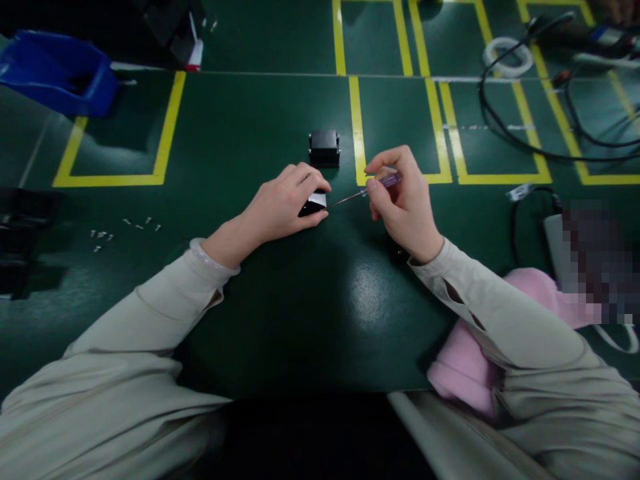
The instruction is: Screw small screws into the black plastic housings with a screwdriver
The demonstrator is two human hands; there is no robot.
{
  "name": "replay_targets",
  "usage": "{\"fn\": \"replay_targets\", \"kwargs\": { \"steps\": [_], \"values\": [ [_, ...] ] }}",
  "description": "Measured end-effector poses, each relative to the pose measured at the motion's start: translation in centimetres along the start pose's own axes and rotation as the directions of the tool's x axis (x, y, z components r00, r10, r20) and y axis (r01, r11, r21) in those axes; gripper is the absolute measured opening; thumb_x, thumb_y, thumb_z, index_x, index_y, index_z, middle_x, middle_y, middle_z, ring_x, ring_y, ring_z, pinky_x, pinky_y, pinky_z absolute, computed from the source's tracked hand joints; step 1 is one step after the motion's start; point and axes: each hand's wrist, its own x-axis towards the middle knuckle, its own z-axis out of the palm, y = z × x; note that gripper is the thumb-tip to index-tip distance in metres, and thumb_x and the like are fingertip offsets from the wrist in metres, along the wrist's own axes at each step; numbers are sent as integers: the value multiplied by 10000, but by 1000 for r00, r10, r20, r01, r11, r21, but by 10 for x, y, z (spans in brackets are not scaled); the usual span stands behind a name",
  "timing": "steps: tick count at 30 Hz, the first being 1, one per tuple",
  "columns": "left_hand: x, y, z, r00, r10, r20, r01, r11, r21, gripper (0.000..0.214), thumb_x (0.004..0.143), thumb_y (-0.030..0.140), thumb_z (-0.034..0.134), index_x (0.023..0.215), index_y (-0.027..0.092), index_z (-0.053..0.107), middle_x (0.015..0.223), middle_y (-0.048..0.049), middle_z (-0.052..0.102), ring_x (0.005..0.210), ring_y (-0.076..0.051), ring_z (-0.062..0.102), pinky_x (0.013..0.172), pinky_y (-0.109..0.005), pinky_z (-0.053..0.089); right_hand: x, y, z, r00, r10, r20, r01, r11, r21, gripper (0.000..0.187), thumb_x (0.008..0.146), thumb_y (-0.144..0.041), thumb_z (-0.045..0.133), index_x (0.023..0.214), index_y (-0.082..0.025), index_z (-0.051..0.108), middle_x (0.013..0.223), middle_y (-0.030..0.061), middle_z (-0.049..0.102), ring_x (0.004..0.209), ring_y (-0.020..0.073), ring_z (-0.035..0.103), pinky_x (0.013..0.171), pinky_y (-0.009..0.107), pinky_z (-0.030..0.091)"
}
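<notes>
My left hand (290, 202) is closed around a small black block (315, 204), its thumb and fingers on either side, resting on the green table. Part of the block is hidden under the fingers, and its top catches bright light. My right hand (404, 203) grips a screwdriver (390, 180) with a clear purplish handle. The thin shaft points left, and its tip meets the right end of the block near my left thumb. Just beyond my left hand, a second black block (324, 148) with small shiny screws at its sides stands on the table.
Several loose screws (103, 235) lie at the left. A blue bin (57, 73) stands at the back left, black parts (25, 233) at the left edge. On the right are black cables (493, 113), a tape roll (507, 57) and a pink cloth item (465, 367). Yellow tape (355, 127) marks the table.
</notes>
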Motion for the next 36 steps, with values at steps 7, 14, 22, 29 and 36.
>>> {"fn": "replay_targets", "kwargs": {
  "steps": [7,14,22,29,36],
  "values": [
    [0,0,0,1000,-4,8,4,1000,-11,378,939,370,591,1267,188,544,1311,-125,585,1223,-310,564,989,-472,523,-1,-4,0,1000,8,4,-8,1000,-30,292,995,-548,509,961,-259,542,679,-41,496,512,85,441,507,272,446],
    [0,0,0,1000,-4,3,4,1000,-20,373,935,357,603,1261,185,550,1305,-127,590,1212,-308,565,974,-471,530,-1,-3,1,999,-46,-20,46,999,-12,262,986,-523,538,1003,-262,535,773,-22,546,563,88,477,527,271,446],
    [1,1,-1,1000,-8,12,9,1000,-10,375,932,352,605,1262,185,548,1309,-127,592,1226,-311,566,995,-483,523,-1,-7,1,999,-41,-14,40,999,-28,272,993,-538,508,1001,-266,517,720,-33,512,554,100,466,520,284,428],
    [0,0,0,1000,-6,3,6,1000,-19,380,926,355,614,1262,190,549,1304,-129,590,1217,-316,565,978,-488,528,-1,-7,0,1000,-15,-1,14,999,-51,258,996,-513,520,966,-257,533,768,-20,550,574,96,471,540,280,442],
    [0,0,0,1000,-2,0,2,1000,-15,374,934,360,608,1260,187,551,1303,-126,594,1223,-312,568,986,-476,530,0,-5,0,999,-43,-7,43,999,-30,243,1001,-499,507,1036,-259,516,777,-16,543,637,115,519,569,285,469]
  ]
}}
